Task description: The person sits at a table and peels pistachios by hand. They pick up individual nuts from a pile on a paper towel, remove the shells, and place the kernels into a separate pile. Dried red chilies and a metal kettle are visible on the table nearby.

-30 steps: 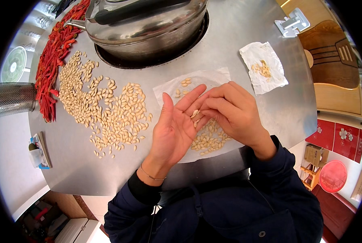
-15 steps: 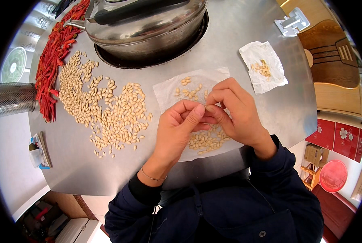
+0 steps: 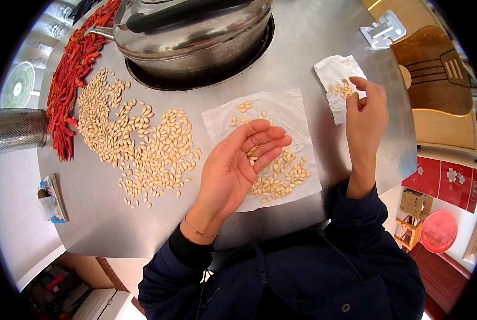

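left hand [image 3: 233,162] mid-frame, palm up, unclenched under seeds [image 3: 253,158] (tilting could spill them); right hand [image 3: 367,118] upper right, curled by small paper [image 3: 335,66], can't tell if gripping.

Below the silver kettle [image 3: 195,48] with its black handle [image 3: 179,16], cream seeds [image 3: 155,154] are speckling the silver-grey surface [image 3: 99,224], while to its left chillies [image 3: 67,80] are glowing deep red. Right of the kettle, a white sheet [image 3: 337,66] is bearing yellowish fragments [image 3: 340,89], and farther right a brown chair [image 3: 428,56] is showing dark stripes. Well below the kettle, a jacket [image 3: 302,277] is showing navy.
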### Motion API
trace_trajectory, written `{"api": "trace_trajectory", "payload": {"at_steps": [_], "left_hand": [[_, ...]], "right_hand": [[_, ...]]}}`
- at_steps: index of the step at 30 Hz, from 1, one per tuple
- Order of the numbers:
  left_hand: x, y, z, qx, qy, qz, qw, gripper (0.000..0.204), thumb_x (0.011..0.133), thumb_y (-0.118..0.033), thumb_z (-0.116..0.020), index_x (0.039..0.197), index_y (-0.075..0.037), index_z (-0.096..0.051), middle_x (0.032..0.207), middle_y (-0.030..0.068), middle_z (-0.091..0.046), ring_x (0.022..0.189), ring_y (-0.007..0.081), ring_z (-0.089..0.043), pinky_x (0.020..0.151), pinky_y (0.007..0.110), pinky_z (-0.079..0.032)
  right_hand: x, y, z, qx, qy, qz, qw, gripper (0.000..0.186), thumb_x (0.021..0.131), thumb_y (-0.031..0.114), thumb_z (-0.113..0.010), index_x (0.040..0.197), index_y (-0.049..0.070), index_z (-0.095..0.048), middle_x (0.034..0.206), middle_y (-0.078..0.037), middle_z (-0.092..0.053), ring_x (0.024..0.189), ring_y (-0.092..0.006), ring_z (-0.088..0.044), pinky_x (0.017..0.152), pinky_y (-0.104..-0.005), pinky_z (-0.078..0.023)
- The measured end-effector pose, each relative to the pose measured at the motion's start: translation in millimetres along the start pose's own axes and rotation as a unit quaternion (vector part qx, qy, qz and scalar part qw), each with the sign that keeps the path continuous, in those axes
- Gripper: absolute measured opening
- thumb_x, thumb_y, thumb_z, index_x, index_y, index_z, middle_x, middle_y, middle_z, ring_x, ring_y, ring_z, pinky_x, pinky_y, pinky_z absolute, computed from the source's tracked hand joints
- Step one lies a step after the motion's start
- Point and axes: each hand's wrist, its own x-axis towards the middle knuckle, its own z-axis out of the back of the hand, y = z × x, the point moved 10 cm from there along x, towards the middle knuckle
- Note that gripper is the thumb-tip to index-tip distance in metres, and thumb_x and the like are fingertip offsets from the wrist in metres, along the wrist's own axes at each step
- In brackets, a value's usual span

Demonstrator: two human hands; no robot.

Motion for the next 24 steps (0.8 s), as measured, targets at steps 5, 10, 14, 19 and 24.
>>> {"api": "trace_trajectory", "payload": {"at_steps": [5, 10, 14, 19, 24], "left_hand": [[0, -7, -12, -0.141, 0.057, -0.012, 0.988, 0.075, 0.100, -0.055, -0.021, 0.141, 0.008, -0.030, 0.144, 0.0288, -0.033, 0.138, 0.0369, -0.030, 0.114, 0.042, -0.027], [1, -7, -14, -0.147, 0.054, -0.019, 0.988, 0.085, 0.097, -0.061, -0.020, 0.144, 0.010, -0.023, 0.148, 0.0307, -0.026, 0.141, 0.0375, -0.023, 0.116, 0.043, -0.022], [0, -6, -14, -0.117, 0.057, -0.014, 0.991, 0.087, 0.096, -0.063, -0.020, 0.144, 0.010, -0.022, 0.148, 0.0304, -0.027, 0.141, 0.0373, -0.023, 0.116, 0.042, -0.022], [1, -5, -17, -0.123, 0.066, -0.015, 0.990, 0.090, 0.095, -0.065, -0.021, 0.144, 0.010, -0.021, 0.148, 0.0296, -0.026, 0.141, 0.0371, -0.023, 0.116, 0.041, -0.022], [1, -6, -18, -0.146, 0.086, -0.018, 0.985, 0.091, 0.095, -0.066, -0.021, 0.145, 0.010, -0.019, 0.149, 0.0287, -0.025, 0.141, 0.0371, -0.023, 0.116, 0.041, -0.022]], "right_hand": [[-7, 5, -14, 0.116, 0.075, -0.077, 0.987, 0.014, 0.083, 0.006, -0.065, 0.095, 0.008, -0.069, 0.080, -0.004, -0.061, 0.063, -0.0147, -0.054, 0.059, -0.0276, -0.044], [-16, 49, -22, 0.129, 0.106, 0.096, 0.981, 0.016, 0.076, 0.005, -0.072, 0.092, 0.007, -0.069, 0.087, -0.006, -0.058, 0.081, -0.0210, -0.054, 0.069, -0.0318, -0.044], [-12, 41, -29, 0.050, 0.084, 0.102, 0.990, 0.017, 0.075, 0.008, -0.074, 0.091, 0.008, -0.069, 0.092, -0.008, -0.055, 0.089, -0.0256, -0.050, 0.076, -0.0343, -0.042], [-11, 32, -45, 0.023, 0.092, 0.097, 0.991, 0.013, 0.075, 0.011, -0.074, 0.087, 0.009, -0.070, 0.092, -0.008, -0.055, 0.089, -0.0270, -0.048, 0.076, -0.0371, -0.042], [-11, 34, -58, -0.001, 0.109, 0.108, 0.988, 0.006, 0.078, 0.013, -0.071, 0.080, 0.008, -0.067, 0.090, -0.007, -0.056, 0.089, -0.0280, -0.050, 0.075, -0.0398, -0.040]]}}
